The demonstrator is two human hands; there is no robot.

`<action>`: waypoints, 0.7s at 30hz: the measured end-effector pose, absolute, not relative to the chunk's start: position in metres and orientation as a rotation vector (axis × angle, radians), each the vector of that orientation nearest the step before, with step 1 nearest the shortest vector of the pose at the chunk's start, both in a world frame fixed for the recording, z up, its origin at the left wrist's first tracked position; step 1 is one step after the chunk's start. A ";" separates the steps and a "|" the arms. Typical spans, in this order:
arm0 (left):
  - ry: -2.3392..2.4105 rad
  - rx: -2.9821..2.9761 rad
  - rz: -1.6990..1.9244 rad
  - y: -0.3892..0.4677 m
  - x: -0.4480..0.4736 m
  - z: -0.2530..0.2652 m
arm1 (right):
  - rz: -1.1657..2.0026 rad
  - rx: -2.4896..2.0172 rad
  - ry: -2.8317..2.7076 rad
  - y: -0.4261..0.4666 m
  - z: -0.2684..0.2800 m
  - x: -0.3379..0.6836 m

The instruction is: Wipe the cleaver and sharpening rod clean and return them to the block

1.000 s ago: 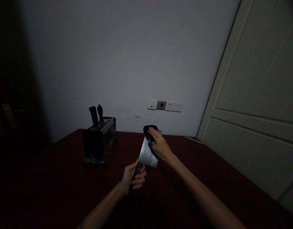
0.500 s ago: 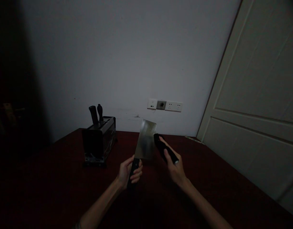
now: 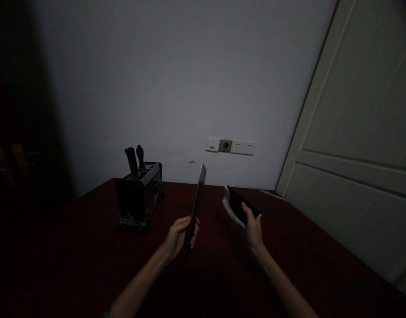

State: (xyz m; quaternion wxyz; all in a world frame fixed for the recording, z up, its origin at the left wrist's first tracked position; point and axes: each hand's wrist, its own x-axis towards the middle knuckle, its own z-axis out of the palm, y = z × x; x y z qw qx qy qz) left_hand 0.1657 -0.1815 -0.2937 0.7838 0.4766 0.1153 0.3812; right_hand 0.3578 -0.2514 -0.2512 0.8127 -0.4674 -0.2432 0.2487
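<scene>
While the left hand (image 3: 176, 236), curled tight round the knife (image 3: 198, 190), is right of the block (image 3: 130, 198) and the right hand (image 3: 253, 229) pinches a cloth (image 3: 236, 202) farther right, wiping seems unfinished.

Dim pale wall (image 3: 176, 79), reddish table (image 3: 176, 198)

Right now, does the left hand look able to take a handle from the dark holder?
Probably not: the left hand is closed around the cleaver. Otherwise the way looks free, with nothing visible between that hand and the dark holder.
</scene>
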 end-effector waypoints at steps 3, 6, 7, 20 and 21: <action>0.350 1.157 0.909 -0.182 0.167 -0.295 | 0.754 -0.892 -0.397 -0.250 -0.252 0.360; 0.424 1.217 0.944 -0.182 0.169 -0.298 | 0.884 -0.807 -0.366 -0.248 -0.257 0.365; 0.434 1.227 0.950 -0.181 0.170 -0.298 | 0.888 -0.788 -0.376 -0.248 -0.259 0.367; 0.555 1.267 1.059 -0.179 0.182 -0.307 | 0.665 -0.915 -0.466 -0.243 -0.240 0.370; 0.576 1.296 1.068 -0.179 0.183 -0.308 | 0.583 -0.945 -0.530 -0.241 -0.237 0.369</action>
